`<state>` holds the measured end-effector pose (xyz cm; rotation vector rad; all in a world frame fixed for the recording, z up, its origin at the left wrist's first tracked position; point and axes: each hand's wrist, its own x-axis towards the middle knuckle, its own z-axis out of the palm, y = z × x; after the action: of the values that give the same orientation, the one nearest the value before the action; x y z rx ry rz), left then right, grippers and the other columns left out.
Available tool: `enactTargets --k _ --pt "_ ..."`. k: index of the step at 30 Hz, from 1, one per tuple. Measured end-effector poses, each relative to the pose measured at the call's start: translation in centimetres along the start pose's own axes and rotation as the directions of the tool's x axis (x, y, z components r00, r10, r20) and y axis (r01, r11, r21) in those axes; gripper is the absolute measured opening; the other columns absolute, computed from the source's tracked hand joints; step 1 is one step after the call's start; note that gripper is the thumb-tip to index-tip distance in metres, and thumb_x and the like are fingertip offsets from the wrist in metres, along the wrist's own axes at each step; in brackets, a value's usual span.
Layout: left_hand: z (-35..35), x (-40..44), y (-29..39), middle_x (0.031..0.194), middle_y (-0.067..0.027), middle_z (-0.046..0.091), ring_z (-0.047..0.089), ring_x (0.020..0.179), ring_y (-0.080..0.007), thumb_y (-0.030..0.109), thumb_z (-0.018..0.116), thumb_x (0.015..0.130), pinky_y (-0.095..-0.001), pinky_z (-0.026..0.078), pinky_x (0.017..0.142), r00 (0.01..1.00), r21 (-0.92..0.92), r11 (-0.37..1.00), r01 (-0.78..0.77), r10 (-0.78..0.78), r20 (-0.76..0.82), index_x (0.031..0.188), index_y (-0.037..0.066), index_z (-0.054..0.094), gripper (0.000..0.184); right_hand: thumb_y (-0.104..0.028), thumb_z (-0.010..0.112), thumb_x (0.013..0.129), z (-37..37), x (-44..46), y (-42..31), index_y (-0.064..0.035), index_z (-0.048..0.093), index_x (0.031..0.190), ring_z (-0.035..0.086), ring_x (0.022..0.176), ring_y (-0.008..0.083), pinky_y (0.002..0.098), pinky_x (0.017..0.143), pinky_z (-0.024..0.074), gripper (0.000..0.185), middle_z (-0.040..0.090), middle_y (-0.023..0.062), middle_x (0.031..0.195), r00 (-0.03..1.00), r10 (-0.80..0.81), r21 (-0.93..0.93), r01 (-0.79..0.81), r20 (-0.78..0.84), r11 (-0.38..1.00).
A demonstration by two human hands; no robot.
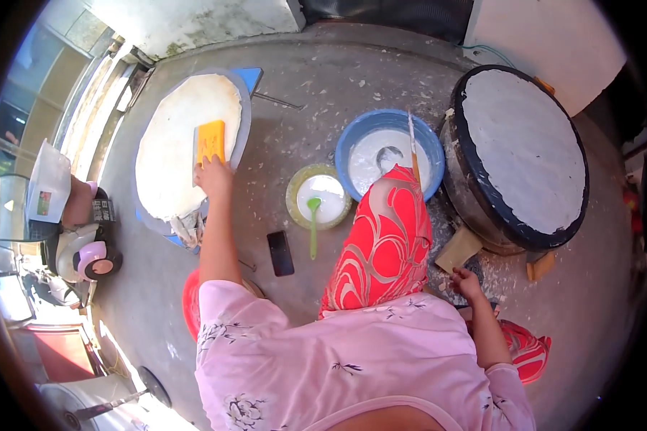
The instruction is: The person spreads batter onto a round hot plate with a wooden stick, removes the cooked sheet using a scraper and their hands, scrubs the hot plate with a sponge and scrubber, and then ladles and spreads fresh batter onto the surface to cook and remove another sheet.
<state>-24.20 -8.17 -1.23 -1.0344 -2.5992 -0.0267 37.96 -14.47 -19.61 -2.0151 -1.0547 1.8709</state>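
My left hand (213, 176) is closed on a yellow putty scraper (211, 138), whose blade edge lies over a large round cream-coloured flatbread sheet (172, 158) on a low round table. A crumpled cloth (188, 228) lies at the near edge of that table. Low on the right, my right hand (467, 283) pinches the corner of a flat tan scraper (459, 249). Beyond it stands a round black-rimmed griddle (468, 165), its top covered by a white layer of batter (522, 147).
A blue basin (349, 133) holds white batter, a ladle and a stick. Beside it is a smaller bowl (292, 188) with a green spoon (313, 230). A phone (280, 253) lies on the splattered floor. A scooter (86, 251) stands at left.
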Motion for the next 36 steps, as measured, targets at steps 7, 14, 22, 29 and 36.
enactTargets --k 7,14,22,29,36 --pt "2.8 2.6 -4.2 0.080 -0.0123 0.064 0.060 0.080 -0.0269 0.015 0.053 0.078 -0.0390 0.049 0.067 0.970 0.134 0.964 -0.229 0.215 0.112 0.080 0.006 0.066 0.016 -0.011 0.052 0.087 0.7 -0.8 -1.4 -0.0018 0.047 0.124 0.060 0.069 0.0135 0.0248 0.059 0.0485 0.039 0.062 0.0068 0.093 0.998 -0.061 0.011 0.062 -0.022 0.998" --pt "1.6 5.2 -5.6 0.071 -0.0126 0.058 0.058 0.069 -0.0284 0.012 0.050 0.079 -0.0395 0.049 0.061 0.902 0.199 0.918 -0.343 0.381 -0.203 0.071 0.004 0.059 0.015 -0.014 0.055 0.086 0.6 -1.9 -2.7 -0.0012 0.052 0.119 0.058 0.068 0.0117 0.0244 0.059 0.0481 0.036 0.062 0.0058 0.087 0.994 -0.105 -0.046 0.103 -0.030 0.994" --pt "-11.9 2.2 2.5 0.077 -0.0142 0.056 0.054 0.071 -0.0315 0.007 0.055 0.080 -0.0401 0.045 0.064 0.758 -0.116 0.800 -0.589 0.497 -0.423 0.082 -0.001 0.057 0.009 -0.012 0.059 0.083 1.5 -4.0 -10.2 -0.0048 0.054 0.116 0.060 0.081 0.0113 0.0254 0.069 0.0481 0.034 0.062 0.0069 0.096 0.753 -0.647 -0.075 0.643 -0.125 0.763" --pt "-17.4 -10.0 16.7 0.089 -0.0138 0.059 0.056 0.075 -0.0301 0.000 0.062 0.072 -0.0374 0.048 0.064 0.342 -0.290 0.200 -0.936 0.709 -0.616 0.093 0.001 0.058 0.022 -0.010 0.069 0.068 1.4 -14.7 -23.8 -0.0061 0.047 0.111 0.054 0.104 0.0255 0.0363 0.087 0.0426 0.049 0.051 0.0103 0.116 0.146 -0.945 -0.488 0.828 -0.292 0.278" --pt "-19.6 -18.6 24.1 0.098 -0.0114 0.060 0.056 0.077 -0.0275 0.002 0.065 0.069 -0.0353 0.048 0.068 0.091 -0.421 -0.245 -0.873 0.767 -0.636 0.104 0.001 0.056 0.037 -0.023 0.067 0.068 -3.7 -14.9 -22.3 -0.0118 0.054 0.101 0.056 0.097 0.0255 0.0372 0.085 0.0415 0.037 0.059 0.0071 0.095 0.103 -0.994 -0.916 0.400 0.024 0.019"
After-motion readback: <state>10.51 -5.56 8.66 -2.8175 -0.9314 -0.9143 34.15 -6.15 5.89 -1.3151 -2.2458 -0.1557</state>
